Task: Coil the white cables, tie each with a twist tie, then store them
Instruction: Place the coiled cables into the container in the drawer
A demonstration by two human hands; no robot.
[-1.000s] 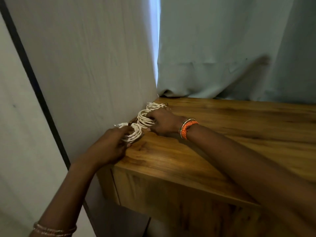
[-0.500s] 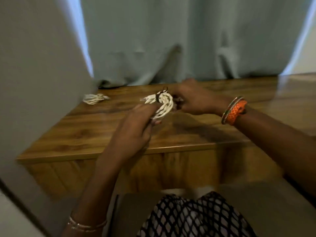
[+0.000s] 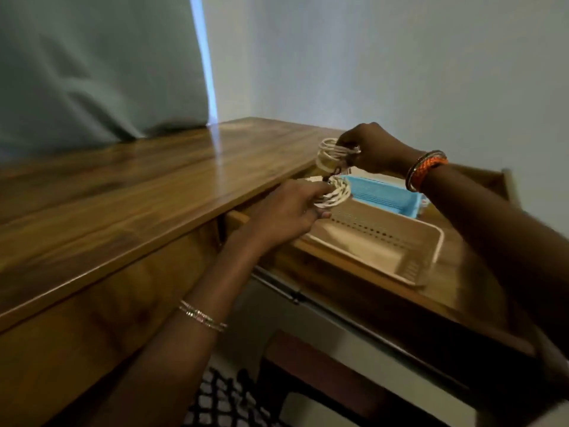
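Head | both hands grip ropy white cable coils: left (image 3: 286, 211) lower coil (image 3: 429, 195), right (image 3: 374, 149) upper coil (image 3: 331, 152) | apparently above perforated beige tray (image 3: 425, 241)

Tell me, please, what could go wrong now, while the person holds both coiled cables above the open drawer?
1. The left hand grips the lower coil only at its edge, so it could slip and land outside the beige basket.
2. The upper coil, pinched by the right hand, seems to hang close to the lower one near a dark tie; the two might tangle when released.
3. The drawer is pulled far out; a forearm could bump it.
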